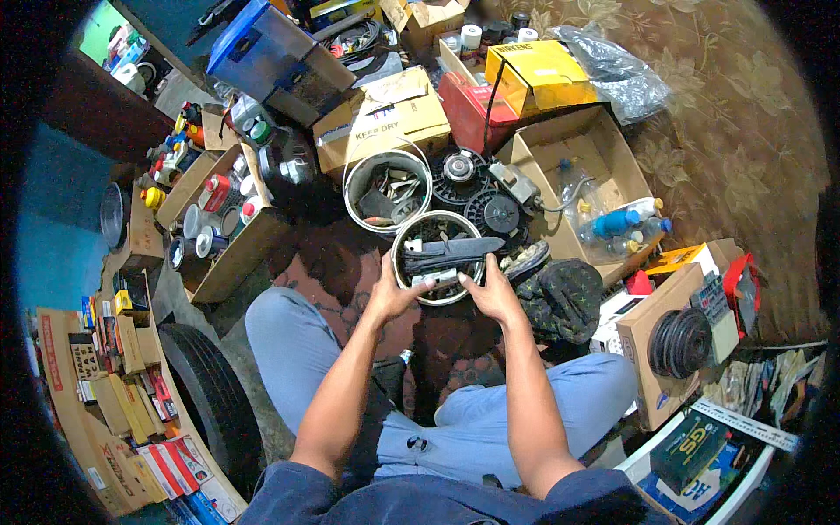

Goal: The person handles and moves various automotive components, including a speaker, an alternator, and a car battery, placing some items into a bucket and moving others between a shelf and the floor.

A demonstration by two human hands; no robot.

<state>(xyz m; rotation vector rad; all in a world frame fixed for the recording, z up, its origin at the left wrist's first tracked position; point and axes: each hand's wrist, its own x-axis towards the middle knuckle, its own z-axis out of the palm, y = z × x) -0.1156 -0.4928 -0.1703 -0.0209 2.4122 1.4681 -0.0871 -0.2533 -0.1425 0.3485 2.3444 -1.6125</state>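
Observation:
Both hands grip the near sides of a round white bucket (pixel 438 303) filled with mixed parts. My left hand (pixel 394 290) is on its left rim, my right hand (pixel 491 289) on its right, and both thumbs reach inward to a pale piece (pixel 434 278) near the front rim. A dark grey, flat elongated part (pixel 462 249) lies across the top of the bucket and overhangs its right rim. Just behind stands a second white bucket (pixel 351 205) with a wire handle, holding loose pieces. Black round motor-like parts (pixel 459 169) sit to the right of it.
Cardboard boxes surround me: one with plastic bottles (pixel 558 141) at right, one with cans (pixel 226 279) at left, and a long one with small cartons (pixel 190 420) beside a tyre (pixel 213 400). A patterned fabric item (pixel 561 302) lies near my right knee, by a coiled black hose (pixel 679 342).

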